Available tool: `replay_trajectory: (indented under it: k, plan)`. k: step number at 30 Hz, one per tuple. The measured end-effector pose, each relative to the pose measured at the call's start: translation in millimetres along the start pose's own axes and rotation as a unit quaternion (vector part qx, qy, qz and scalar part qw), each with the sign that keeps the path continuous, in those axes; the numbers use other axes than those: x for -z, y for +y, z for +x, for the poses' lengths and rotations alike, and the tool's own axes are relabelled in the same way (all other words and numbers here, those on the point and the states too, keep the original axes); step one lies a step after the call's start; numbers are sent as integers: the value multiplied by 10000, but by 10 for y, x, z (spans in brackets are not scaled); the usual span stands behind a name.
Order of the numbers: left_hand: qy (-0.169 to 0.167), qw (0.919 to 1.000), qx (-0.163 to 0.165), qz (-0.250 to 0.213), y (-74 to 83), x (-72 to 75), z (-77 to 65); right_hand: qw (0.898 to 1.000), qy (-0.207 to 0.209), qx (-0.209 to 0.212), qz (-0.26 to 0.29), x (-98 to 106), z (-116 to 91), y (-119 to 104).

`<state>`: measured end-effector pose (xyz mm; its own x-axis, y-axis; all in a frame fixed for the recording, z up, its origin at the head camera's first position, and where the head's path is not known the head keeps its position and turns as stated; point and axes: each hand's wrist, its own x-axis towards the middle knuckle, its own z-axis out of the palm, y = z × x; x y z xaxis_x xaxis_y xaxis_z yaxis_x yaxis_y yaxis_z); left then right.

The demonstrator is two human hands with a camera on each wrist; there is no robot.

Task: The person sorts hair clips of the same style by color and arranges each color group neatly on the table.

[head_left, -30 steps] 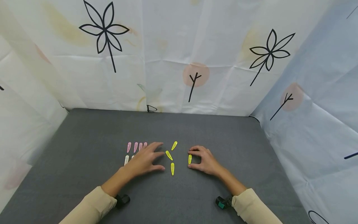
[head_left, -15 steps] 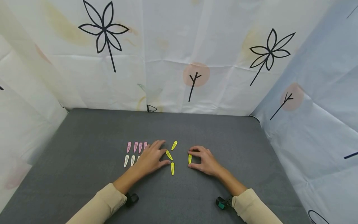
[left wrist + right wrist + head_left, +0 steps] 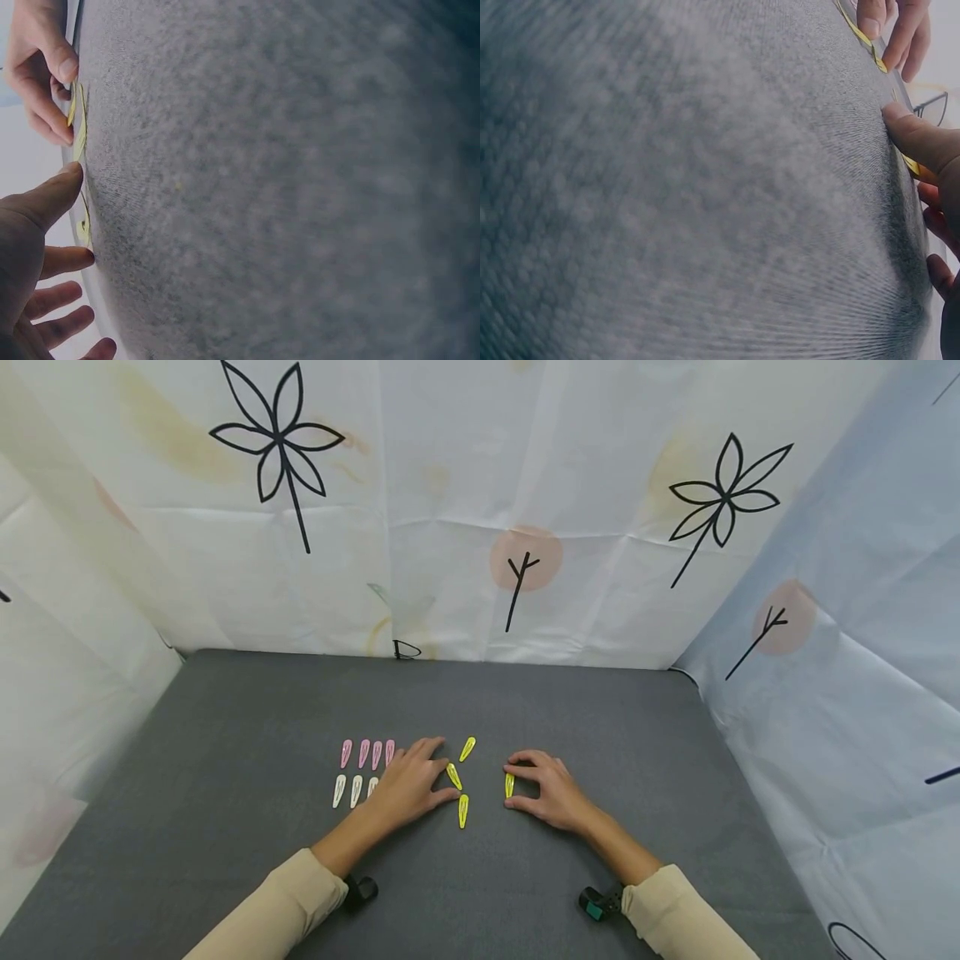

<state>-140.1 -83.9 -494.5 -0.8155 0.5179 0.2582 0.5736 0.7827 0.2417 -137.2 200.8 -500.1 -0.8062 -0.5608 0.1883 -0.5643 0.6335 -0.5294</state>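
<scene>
In the head view, my left hand (image 3: pixel 407 783) pinches a yellow snap hair clip (image 3: pixel 454 776) lengthwise, index finger at its top end and thumb at its bottom end. Another yellow hair clip (image 3: pixel 509 786) stands upright in the view between the thumb and index finger of my right hand (image 3: pixel 549 789), which grips it by its two ends. Two further yellow clips lie loose near the left fingertips: a slanted clip (image 3: pixel 468 749) above and a straight clip (image 3: pixel 463 811) just below the thumb. Both hands stay low at the cloth.
Left of my left hand lies a row of pink hair clips (image 3: pixel 364 753), with a row of white hair clips (image 3: pixel 356 791) beneath, partly hidden by that hand. Grey cloth (image 3: pixel 600 718) covers the table. Patterned white curtains (image 3: pixel 450 485) close off the back and sides.
My left hand has moved right from beside the pink and white clips and closed its thumb and index finger on a yellow clip, which has shifted slightly right. The right hand has stayed put.
</scene>
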Motion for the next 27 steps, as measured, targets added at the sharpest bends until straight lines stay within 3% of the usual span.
replay_trajectory:
  k: [10,17,27]
  plan:
    - [9,9999,18,-102,-11,-6,14,10000,17,39,-36,-17,1,-11]
    - [76,9995,-27,-315,-119,113,-45,10000,37,72,42,-20,3,-7]
    - [-84,9988,-197,-438,-303,303,-218,9999,89,70,97,-13,-12,-10]
